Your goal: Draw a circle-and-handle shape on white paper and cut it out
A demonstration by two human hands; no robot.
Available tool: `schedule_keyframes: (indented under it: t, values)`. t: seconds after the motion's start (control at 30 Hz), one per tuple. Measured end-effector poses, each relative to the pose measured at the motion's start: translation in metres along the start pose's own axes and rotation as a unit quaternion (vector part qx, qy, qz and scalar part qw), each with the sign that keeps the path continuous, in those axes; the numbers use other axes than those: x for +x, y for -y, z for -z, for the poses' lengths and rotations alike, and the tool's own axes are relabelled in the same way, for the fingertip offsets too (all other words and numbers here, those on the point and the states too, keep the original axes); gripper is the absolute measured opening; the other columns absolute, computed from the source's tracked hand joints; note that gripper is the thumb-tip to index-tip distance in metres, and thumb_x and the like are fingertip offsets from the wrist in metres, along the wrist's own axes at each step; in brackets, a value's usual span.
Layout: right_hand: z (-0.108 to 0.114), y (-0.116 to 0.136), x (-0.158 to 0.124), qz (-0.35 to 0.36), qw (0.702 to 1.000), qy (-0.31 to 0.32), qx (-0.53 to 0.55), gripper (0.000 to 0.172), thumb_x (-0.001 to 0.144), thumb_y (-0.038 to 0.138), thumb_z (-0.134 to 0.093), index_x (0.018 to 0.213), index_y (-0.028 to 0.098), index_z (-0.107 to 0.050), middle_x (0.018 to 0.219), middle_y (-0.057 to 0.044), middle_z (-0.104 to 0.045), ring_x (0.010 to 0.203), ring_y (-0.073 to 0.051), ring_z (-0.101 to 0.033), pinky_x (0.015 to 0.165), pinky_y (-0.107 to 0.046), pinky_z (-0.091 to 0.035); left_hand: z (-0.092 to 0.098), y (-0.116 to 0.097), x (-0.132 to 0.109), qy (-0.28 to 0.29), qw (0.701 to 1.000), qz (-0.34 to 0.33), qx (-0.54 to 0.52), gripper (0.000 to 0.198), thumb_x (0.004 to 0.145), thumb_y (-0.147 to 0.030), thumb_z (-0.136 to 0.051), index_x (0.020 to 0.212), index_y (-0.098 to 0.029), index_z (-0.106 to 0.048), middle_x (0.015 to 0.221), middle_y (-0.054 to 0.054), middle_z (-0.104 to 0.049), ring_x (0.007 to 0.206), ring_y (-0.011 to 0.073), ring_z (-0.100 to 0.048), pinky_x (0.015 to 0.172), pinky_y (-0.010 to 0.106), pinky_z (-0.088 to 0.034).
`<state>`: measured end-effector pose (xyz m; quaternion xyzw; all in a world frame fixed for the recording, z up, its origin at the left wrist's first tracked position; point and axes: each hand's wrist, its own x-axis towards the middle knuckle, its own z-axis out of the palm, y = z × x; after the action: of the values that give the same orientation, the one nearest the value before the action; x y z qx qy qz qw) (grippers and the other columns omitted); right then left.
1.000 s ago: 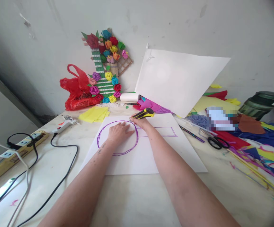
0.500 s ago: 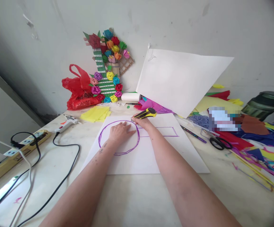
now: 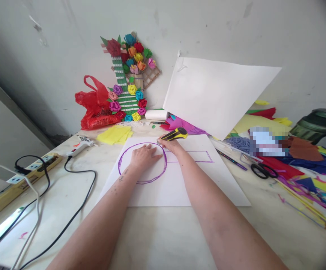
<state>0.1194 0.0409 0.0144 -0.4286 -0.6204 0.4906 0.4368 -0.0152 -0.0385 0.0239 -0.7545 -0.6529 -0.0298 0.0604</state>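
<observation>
A white board (image 3: 221, 191) lies flat on the table, marked in purple with a circle and a long narrow rectangle joined to its right side. My left hand (image 3: 145, 156) rests flat inside the circle, fingers spread over the surface. In my right hand (image 3: 169, 144) is a yellow and black utility knife (image 3: 176, 134), its body slanting up to the right. The knife's tip end is at the circle's upper right edge, near where the rectangle meets it; the blade itself is too small to make out.
A glue gun (image 3: 80, 148) and a power strip (image 3: 33, 167) with cables lie left. Yellow paper (image 3: 114, 135), a red bag (image 3: 95, 108) and a paper-flower guitar (image 3: 126, 97) stand behind. Another white sheet (image 3: 216, 93) leans at the wall. Scissors (image 3: 264, 171) and coloured scraps (image 3: 317, 187) lie right.
The view has shifted very slightly. Both hands and the knife hold nearly the same place on the board.
</observation>
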Motion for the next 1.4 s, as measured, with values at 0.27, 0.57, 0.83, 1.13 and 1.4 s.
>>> schedule_keyframes:
  t: [0.27,0.57,0.83,1.13,1.4]
  values:
    - [0.0002,-0.0011,0.002,0.011,1.0,0.009,-0.004,0.009,0.067,0.021,-0.06,0.063,0.017,-0.053,0.049,0.007,-0.046,0.049,-0.008,-0.042,0.056,-0.023,-0.038,-0.0011,0.001,0.0002,-0.003,1.0,-0.006,-0.002,0.049,0.086,-0.059,-0.033,0.115,-0.031,-0.06,0.128,0.005,-0.055,0.115,0.0247,-0.052,0.085,0.037,-0.045]
    - [0.0008,0.004,-0.0018,0.002,1.0,0.006,-0.011,0.009,0.068,0.019,-0.059,0.062,0.017,-0.052,0.049,0.006,-0.045,0.048,-0.008,-0.041,0.056,-0.023,-0.037,0.0008,0.0003,0.0003,0.003,1.0,-0.004,-0.001,0.05,0.086,-0.06,-0.033,0.115,-0.03,-0.06,0.129,0.006,-0.055,0.115,0.0259,-0.052,0.084,0.038,-0.046]
    - [0.0017,0.0042,-0.0038,-0.004,1.0,-0.001,-0.009,0.007,0.067,0.022,-0.06,0.068,0.017,-0.055,0.051,0.006,-0.046,0.051,-0.009,-0.043,0.058,-0.024,-0.038,0.0008,-0.0001,0.0003,0.011,1.0,0.004,-0.002,0.049,0.086,-0.059,-0.032,0.117,-0.032,-0.059,0.13,0.005,-0.054,0.119,0.0255,-0.049,0.087,0.037,-0.044]
    - [0.0031,-0.0019,-0.0011,0.0,1.0,-0.008,-0.008,0.012,0.065,0.026,-0.061,0.07,0.017,-0.055,0.05,0.006,-0.046,0.051,-0.009,-0.043,0.055,-0.024,-0.037,-0.0031,0.0017,0.0016,-0.003,1.0,-0.005,-0.005,0.049,0.086,-0.06,-0.033,0.114,-0.031,-0.06,0.129,0.005,-0.055,0.117,0.0254,-0.05,0.085,0.037,-0.045]
    - [0.0036,-0.0003,-0.0024,0.007,1.0,-0.007,-0.021,0.009,0.067,0.025,-0.061,0.068,0.017,-0.056,0.05,0.006,-0.045,0.05,-0.009,-0.043,0.056,-0.024,-0.038,0.0003,0.0006,0.0,0.0,1.0,-0.001,-0.007,0.048,0.086,-0.059,-0.034,0.114,-0.031,-0.06,0.128,0.005,-0.055,0.116,0.0248,-0.05,0.086,0.036,-0.045]
